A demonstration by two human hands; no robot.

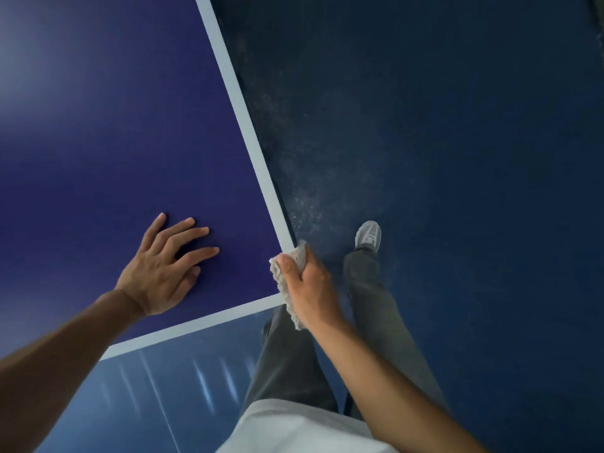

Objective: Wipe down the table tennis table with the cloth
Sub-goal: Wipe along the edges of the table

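Observation:
The table tennis table (114,132) has a dark blue top with white edge lines that meet at the near right corner. My left hand (163,266) rests flat on the top, fingers spread, a little inside that corner. My right hand (307,282) grips a crumpled off-white cloth (289,279) and holds it against the corner, where the side edge meets the end edge. The cloth hangs down past the end line, and my right hand covers part of it.
Dark blue floor (457,158) with pale dust specks lies to the right of the table. My legs in grey trousers (369,308) and a grey shoe (369,235) stand beside the corner. A lighter blue glossy floor strip (163,387) runs below the end edge.

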